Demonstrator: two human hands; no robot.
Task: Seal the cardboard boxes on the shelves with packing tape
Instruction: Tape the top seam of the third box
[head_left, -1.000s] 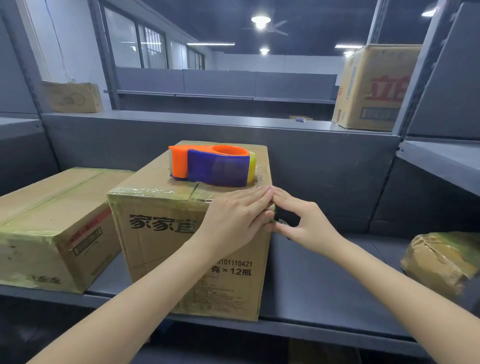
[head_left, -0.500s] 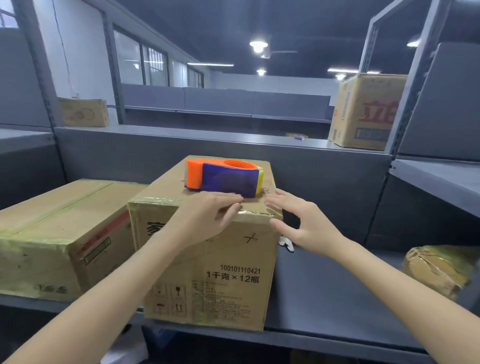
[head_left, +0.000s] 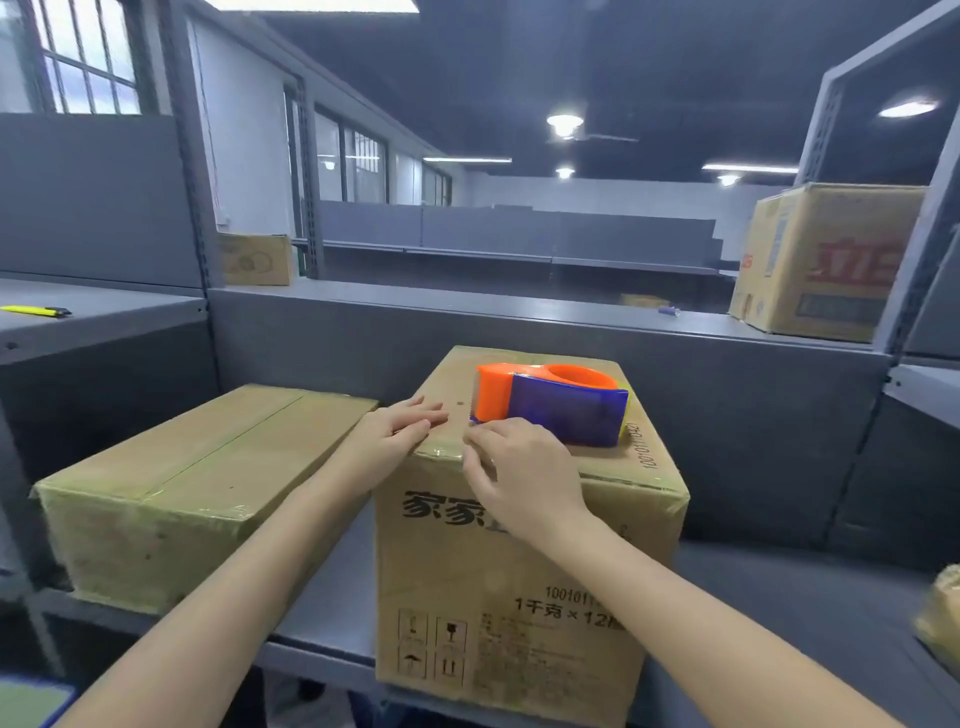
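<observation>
Grey shelf (head_left: 779, 587) holds a box (head_left: 519, 597) at centre. The left hand (head_left: 392, 439) presses flat on its top. The right hand (head_left: 524, 470), fingers curled, touches tape (head_left: 441, 451) beside the dispenser (head_left: 561, 408); whether it pinches is unclear.

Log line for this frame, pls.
left hand: flat on cardboard box top | right hand: fingertips at its front edge, grip unclear | tape dispenser: idle on box

Lower shelf (head_left: 322, 623): grey metal, running left to right.
Middle of it: tall printed box (head_left: 519, 597), standing at the front edge.
Left of it: flat box (head_left: 171, 483), taped, close beside the printed box.
Far right: crumpled package (head_left: 940, 623), cut off by the frame.
Upper ledge (head_left: 519, 312): large carton (head_left: 821, 260) at its right end.
Left shelf (head_left: 104, 317): yellow pen (head_left: 36, 310).
</observation>
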